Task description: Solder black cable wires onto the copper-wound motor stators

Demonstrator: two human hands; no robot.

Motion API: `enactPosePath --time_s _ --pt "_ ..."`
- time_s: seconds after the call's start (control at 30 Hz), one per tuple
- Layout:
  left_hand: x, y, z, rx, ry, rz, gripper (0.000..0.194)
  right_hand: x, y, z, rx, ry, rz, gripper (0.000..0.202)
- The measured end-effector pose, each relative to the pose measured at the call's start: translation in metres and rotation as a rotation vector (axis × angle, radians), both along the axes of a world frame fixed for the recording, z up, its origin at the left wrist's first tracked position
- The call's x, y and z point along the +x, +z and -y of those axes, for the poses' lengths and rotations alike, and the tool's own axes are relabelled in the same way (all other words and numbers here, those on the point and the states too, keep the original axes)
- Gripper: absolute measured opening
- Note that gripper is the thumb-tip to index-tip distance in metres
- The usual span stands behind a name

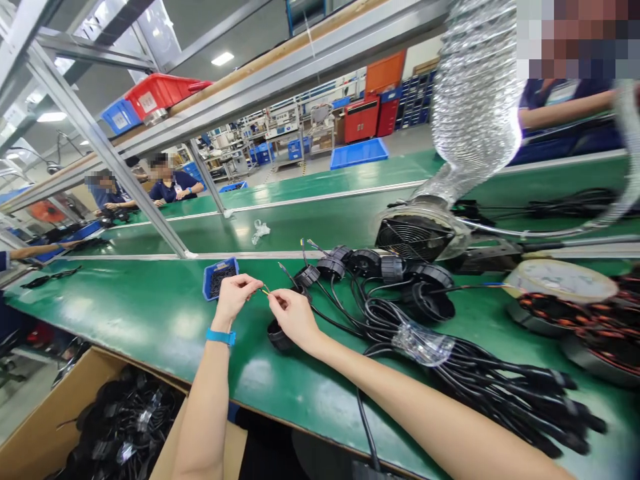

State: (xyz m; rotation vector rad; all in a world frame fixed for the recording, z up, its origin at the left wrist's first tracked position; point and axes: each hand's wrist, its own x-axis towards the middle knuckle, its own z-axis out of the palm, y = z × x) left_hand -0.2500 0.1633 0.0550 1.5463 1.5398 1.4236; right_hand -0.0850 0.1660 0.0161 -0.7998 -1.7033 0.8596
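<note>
Your left hand (234,293) and right hand (293,315) meet over the green bench (150,313), fingertips of both pinched shut on a thin yellowish wire end (265,291) — its length lying crosswise between them, right hand closest to the black cable (345,313) it leads from. Just beyond the left hand sits a small blue tray (209,277); black coiled parts (370,263) and bundled cords (500,387) crowd the right.

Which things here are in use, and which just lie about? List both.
In use:
left hand
right hand
wire end pinched between them
black cable
blue tray

Lying about:
cable bundle
fan
foil duct
plastic scrap
cardboard box
</note>
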Motion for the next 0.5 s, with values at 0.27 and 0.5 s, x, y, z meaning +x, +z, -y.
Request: enactPosePath --time_s 0.27,0.5 --pt "-0.003 0.008 0.005 -0.007 -0.080 -0.080 0.020 0.002 0.003 0.000 0.041 -0.029 0.044 0.029" --pt "-0.004 0.011 0.007 -0.030 -0.113 -0.112 0.023 0.003 0.003 0.000 0.071 -0.028 0.071 0.032"
